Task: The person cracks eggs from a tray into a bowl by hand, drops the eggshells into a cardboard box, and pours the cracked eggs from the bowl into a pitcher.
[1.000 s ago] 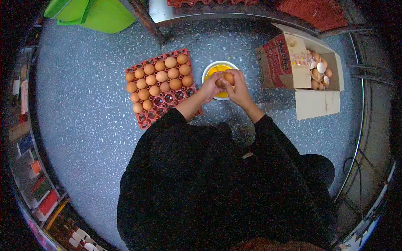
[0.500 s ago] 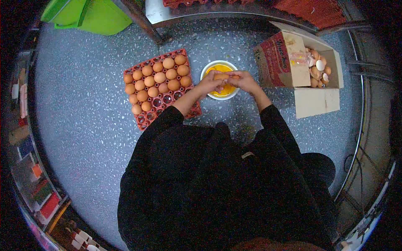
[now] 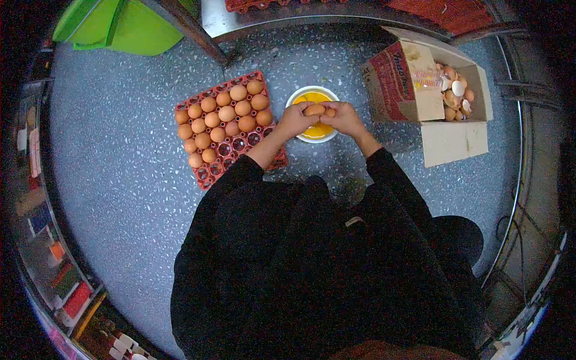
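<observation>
My left hand [image 3: 295,122] and my right hand [image 3: 346,119] meet over a white bowl [image 3: 290,99] that holds orange-yellow egg yolk [image 3: 312,97]. Between the fingertips of my left hand is a brown egg [image 3: 313,110]. Against it, my right fingers grip a smaller brown rounded piece [image 3: 330,112]; I cannot tell whether it is a second egg or part of the same shell. Fingers on both hands are bent and closed. Left of the bowl lies a red egg tray [image 3: 239,144], with brown eggs [image 3: 227,114] in its back rows and several bare cups near its front.
On the right stands an open cardboard box [image 3: 390,84] containing eggshells [image 3: 458,90], its flap [image 3: 456,143] folded out on the speckled floor [image 3: 120,150]. A green tub [image 3: 141,30] and a metal leg [image 3: 192,33] are at the back left. Shelving lines the left edge.
My fingers have shifted from overlapping across the bowl to drawn back at either side, so the brown egg between them shows more fully. The view has moved slightly.
</observation>
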### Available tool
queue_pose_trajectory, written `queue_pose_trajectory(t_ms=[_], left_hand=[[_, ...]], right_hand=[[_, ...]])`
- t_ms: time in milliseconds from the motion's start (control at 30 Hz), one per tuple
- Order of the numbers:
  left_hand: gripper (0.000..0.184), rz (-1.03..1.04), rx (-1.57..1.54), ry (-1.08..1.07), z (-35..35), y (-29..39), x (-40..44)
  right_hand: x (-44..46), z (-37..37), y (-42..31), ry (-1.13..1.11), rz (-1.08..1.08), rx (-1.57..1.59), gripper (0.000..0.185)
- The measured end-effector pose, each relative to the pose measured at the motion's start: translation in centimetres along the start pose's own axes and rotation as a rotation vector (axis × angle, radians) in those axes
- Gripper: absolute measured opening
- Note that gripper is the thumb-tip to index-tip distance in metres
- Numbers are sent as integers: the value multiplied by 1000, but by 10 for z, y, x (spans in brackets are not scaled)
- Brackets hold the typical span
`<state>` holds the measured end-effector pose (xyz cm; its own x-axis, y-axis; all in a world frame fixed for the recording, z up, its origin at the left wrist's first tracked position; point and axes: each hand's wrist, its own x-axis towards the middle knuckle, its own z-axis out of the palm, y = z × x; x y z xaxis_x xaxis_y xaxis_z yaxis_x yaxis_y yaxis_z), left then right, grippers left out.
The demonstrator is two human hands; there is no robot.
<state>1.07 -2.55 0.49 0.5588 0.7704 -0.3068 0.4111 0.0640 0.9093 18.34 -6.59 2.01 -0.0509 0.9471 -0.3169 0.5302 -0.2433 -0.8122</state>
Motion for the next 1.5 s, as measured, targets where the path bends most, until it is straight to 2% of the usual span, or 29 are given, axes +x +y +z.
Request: queue_pose_trajectory(t_ms=[33, 233, 300, 367, 433, 500, 533, 567, 600, 633, 667, 733, 833, 933, 1033, 1100, 1167, 1200, 1267, 1333, 1400, 1467, 1500], left_hand=[[40, 0, 1, 0, 0, 0, 0], [51, -11, 62, -9, -3, 6, -2], [53, 9, 94, 46, -2, 7, -3], [54, 26, 48, -1, -5, 13, -6], [56, 43, 1, -51, -5, 9, -5], [56, 254, 164, -45, -4, -2, 1], [56, 256, 164, -49, -5, -4, 2], [54, 367, 222, -51, -6, -6, 3], [53, 480, 279, -52, -9, -2, 3], [53, 482, 278, -56, -10, 1, 2], [52, 514, 304, -64, -12, 4, 1], [51, 549, 332, -76, -15, 6, 0], [51, 629, 445, -70, -18, 9, 1], [51, 675, 599, -75, -16, 8, -3], [52, 703, 608, -82, -17, 13, -1], [53, 640, 487, -92, -20, 26, 3], [54, 645, 458, -98, -30, 76, 6], [56, 657, 446, -74, -30, 102, 11], [59, 713, 411, -43, -23, 158, 23], [57, 809, 347, -87, 3, 205, 47], [57, 1027, 332, -134, 43, 244, 77], [58, 1102, 211, -122, 95, 261, 108], [59, 1052, 353, -139, 114, 273, 119]], right_hand=[[-1, 0, -4, -3, 14, -87, 48], [-2, 1, -1, 53, 1, -131, 48], [-1, -2, 1, 45, -10, -111, 47], [-2, -4, 4, 37, -20, -91, 47], [-6, -11, -1, 85, -161, -169, 44], [-10, -17, -7, 91, -217, -237, 44], [-13, -21, -11, 94, -274, -305, 43], [-16, -24, -16, 97, -271, -306, 43], [-18, -27, -21, 105, -345, -438, 40], [-20, -28, -24, 113, -418, -570, 37], [-21, -30, -25, 116, -414, -571, 37], [-23, -33, -28, 142, -568, -678, 36], [-28, -35, -33, 143, -604, -789, 37], [-33, -30, -35, 133, -600, -858, 38], [-35, -33, -41, 112, -518, -800, 40], [-33, -47, -52, 215, -530, -749, 38], [-32, -79, -80, 186, -386, -521, 36], [-35, -100, -88, 254, -434, -443, 36], [-42, -149, -102, 249, -363, -324, 37], [-62, -198, -101, 402, -312, -203, 41], [-84, -246, -78, 566, -298, -296, 42], [-112, -283, -72, 650, 31, -405, 41], [-121, -294, -69, 648, 33, -401, 41]])
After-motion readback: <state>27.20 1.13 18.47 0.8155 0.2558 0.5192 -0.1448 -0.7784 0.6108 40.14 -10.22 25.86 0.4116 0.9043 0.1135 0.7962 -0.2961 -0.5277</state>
